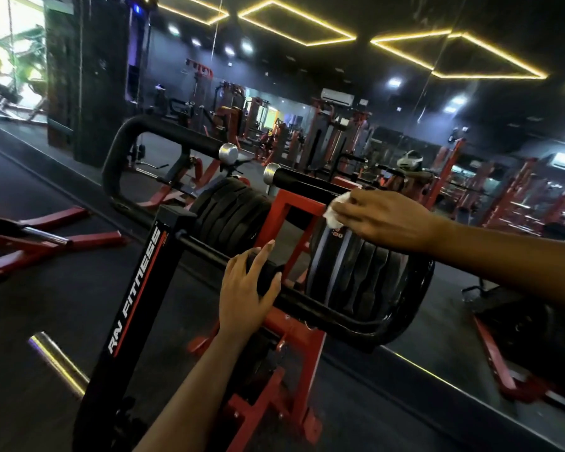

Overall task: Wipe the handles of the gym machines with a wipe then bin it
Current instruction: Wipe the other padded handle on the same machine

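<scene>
Floor (62, 305) is that dark matte gym flooring, kinda rubbery looking, with a thin pale line (421, 367) cutting across it on a diagonal. Right up front a black and red machine (274, 370) sits on it on red steel feet. Off to the left there's a low red frame (46, 243) lying flat on the floor, legs splayed out. A big dark pillar (85, 76) stands further back on the left. Another red frame (503, 370) sits on the right, and rows of red machines (323, 132) fill the back.
</scene>
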Tool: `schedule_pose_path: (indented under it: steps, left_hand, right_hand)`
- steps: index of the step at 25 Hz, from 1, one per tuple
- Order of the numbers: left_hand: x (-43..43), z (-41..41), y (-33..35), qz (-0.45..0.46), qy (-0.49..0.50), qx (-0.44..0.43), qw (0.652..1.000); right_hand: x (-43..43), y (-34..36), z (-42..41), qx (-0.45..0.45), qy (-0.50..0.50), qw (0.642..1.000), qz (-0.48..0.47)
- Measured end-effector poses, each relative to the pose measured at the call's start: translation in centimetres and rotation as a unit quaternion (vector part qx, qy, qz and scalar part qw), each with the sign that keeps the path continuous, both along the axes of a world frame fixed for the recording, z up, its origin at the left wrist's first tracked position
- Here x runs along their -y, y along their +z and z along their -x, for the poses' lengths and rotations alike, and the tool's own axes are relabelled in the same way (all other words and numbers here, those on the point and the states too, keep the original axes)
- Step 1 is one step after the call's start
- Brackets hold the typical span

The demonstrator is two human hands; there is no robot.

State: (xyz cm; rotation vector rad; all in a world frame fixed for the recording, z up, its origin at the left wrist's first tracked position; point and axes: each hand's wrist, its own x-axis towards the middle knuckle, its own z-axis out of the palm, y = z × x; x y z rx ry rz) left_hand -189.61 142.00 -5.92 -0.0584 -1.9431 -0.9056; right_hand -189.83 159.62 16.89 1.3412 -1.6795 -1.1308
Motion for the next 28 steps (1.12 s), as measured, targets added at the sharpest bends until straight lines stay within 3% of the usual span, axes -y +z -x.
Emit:
schedule_pose_path:
  steps: [3,10,19,22,25,28]
  left_hand:
    - [0.1,0.2,-0.3,0.002,0.0,-0.005,1.0]
    - [0.2,0.4,-0.5,0.006,0.007,-0.006,1.0]
    - [-0.9,-0.6,-0.3,0.002,-0.003,0.015,1.0]
    - [-2.8,-1.6,-0.2,0.033,0.024,-0.005,0.999]
    - [-5.1,-2.7,1.2,0.049,-0.008,-0.036,0.998]
    - [-6.9,-3.2,4.8,-0.044,-0.123,-0.056,0.99]
  right_hand:
    - [-2.2,-0.2,-0.5,-0.023,0.027,0.998,-0.043]
    - [6.8,-0.6,3.4,-0.081,0.066,0.992,-0.075]
    - [-3.4,-2.1,-0.7,-0.063,-0.008,0.996,-0.064]
    - [-5.9,-2.0,-2.8,-0.032,-0.012,0.999,-0.014]
    - [-6.6,-1.6,-3.7,0.027,0.015,0.993,0.111]
    - [-5.9,-0.8,-3.2,0.118,0.05,0.945,0.302]
